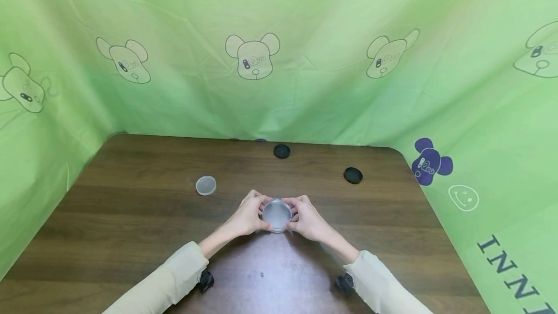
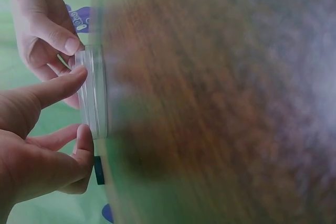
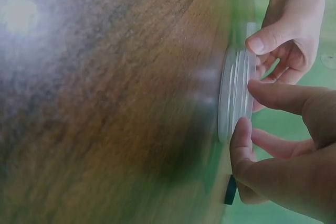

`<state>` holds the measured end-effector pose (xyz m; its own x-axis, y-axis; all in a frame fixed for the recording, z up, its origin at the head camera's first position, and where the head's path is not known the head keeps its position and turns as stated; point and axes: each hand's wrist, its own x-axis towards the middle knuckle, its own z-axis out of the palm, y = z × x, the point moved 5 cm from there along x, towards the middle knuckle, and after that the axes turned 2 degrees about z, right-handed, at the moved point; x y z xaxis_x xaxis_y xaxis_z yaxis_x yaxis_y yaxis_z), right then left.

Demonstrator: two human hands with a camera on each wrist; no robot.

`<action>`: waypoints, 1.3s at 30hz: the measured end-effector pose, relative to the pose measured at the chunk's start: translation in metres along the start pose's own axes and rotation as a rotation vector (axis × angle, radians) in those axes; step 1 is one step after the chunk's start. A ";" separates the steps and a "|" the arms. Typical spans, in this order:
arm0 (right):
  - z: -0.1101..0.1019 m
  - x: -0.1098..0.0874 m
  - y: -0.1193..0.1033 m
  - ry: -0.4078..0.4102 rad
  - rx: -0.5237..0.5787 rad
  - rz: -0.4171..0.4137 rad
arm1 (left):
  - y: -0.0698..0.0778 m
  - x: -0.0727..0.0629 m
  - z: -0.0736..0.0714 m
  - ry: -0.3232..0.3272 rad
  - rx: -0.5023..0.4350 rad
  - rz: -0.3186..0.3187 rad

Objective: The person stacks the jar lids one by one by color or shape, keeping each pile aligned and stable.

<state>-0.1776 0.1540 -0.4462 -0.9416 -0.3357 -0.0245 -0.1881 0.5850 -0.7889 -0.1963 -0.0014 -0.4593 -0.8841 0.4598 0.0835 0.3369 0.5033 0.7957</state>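
At the middle of the table, a shallow clear round dish (image 1: 276,215) lies between both hands. Seen edge-on in the left wrist view, the clear dish (image 2: 95,95) shows several thin layers, like flat pieces stacked. My left hand (image 1: 250,214) pinches its left side, thumb at the near edge and fingers toward the far edge. On the opposite side my right hand (image 1: 307,219) grips the rim the same way. In the right wrist view, the thumb and fingertips of the right hand (image 3: 294,150) press on the layered rim.
A flat clear disc (image 1: 206,185) lies left of the hands. Two black round lids sit farther back, one lid (image 1: 281,151) near the rear edge and another lid (image 1: 353,175) to the right. Green printed cloth (image 1: 305,101) surrounds the wooden table (image 1: 144,183) at the back and sides.
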 end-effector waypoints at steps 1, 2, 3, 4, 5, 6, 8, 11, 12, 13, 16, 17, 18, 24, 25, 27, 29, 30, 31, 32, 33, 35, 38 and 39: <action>0.000 0.000 0.000 -0.002 -0.002 0.003 | 0.000 0.000 0.000 -0.003 0.002 0.000; 0.000 0.000 0.001 -0.005 -0.004 0.005 | 0.000 0.000 0.000 -0.007 0.008 -0.002; 0.000 0.001 0.001 -0.006 -0.004 0.007 | 0.000 0.000 0.001 -0.010 0.020 0.002; 0.000 0.001 0.001 -0.008 -0.004 0.009 | 0.000 0.000 0.001 -0.012 0.033 0.011; 0.000 0.001 0.002 -0.008 -0.004 0.012 | 0.001 0.000 0.001 -0.013 0.049 0.020; 0.000 0.001 0.002 -0.006 -0.003 0.014 | 0.001 0.000 0.001 -0.016 0.065 0.029; 0.000 0.001 0.003 -0.004 0.003 0.020 | 0.003 -0.001 0.001 -0.021 0.092 0.044; 0.001 0.000 0.004 -0.015 0.018 0.028 | 0.003 -0.002 0.001 -0.031 0.107 0.051; 0.001 0.001 0.004 -0.020 0.022 0.029 | 0.003 -0.002 0.001 -0.035 0.109 0.049; 0.002 0.001 0.004 -0.026 0.027 0.031 | 0.003 -0.003 0.001 -0.039 0.109 0.045; 0.002 0.002 0.005 -0.027 0.030 0.029 | 0.003 -0.004 -0.001 -0.043 0.101 0.044; 0.002 0.003 0.005 -0.022 0.027 0.030 | 0.003 -0.004 -0.001 -0.045 0.096 0.044; 0.002 0.003 0.006 -0.017 0.027 0.029 | 0.003 -0.004 -0.001 -0.045 0.090 0.045; 0.002 0.004 0.006 0.008 0.039 0.014 | 0.002 -0.002 -0.002 -0.032 0.078 0.037; 0.002 0.004 0.007 0.012 0.039 0.010 | 0.002 -0.002 -0.002 -0.029 0.080 0.035; 0.003 0.003 0.007 0.021 0.044 0.004 | 0.001 -0.002 -0.002 -0.027 0.078 0.030; 0.003 0.003 0.008 0.028 0.050 0.002 | 0.001 -0.001 -0.001 -0.028 0.076 0.029; 0.003 0.002 0.008 0.031 0.051 0.002 | 0.000 -0.001 0.000 -0.029 0.075 0.030; 0.003 0.002 0.008 0.032 0.055 0.004 | 0.000 -0.001 0.000 -0.030 0.071 0.031; 0.003 0.002 0.008 0.031 0.060 0.006 | 0.000 -0.001 0.001 -0.031 0.070 0.032; 0.003 0.001 0.009 0.029 0.065 0.006 | 0.000 -0.001 0.001 -0.031 0.070 0.033; 0.003 0.001 0.009 0.027 0.070 0.007 | 0.000 -0.001 0.001 -0.030 0.072 0.037; 0.003 0.001 0.010 0.020 0.080 0.013 | -0.001 -0.001 0.001 -0.026 0.076 0.041; 0.003 0.001 0.010 0.020 0.079 0.013 | 0.000 -0.001 0.001 -0.026 0.076 0.042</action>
<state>-0.1797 0.1573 -0.4555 -0.9494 -0.3133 -0.0230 -0.1542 0.5283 -0.8349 -0.1949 -0.0016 -0.4603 -0.8602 0.5001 0.0996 0.3982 0.5367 0.7439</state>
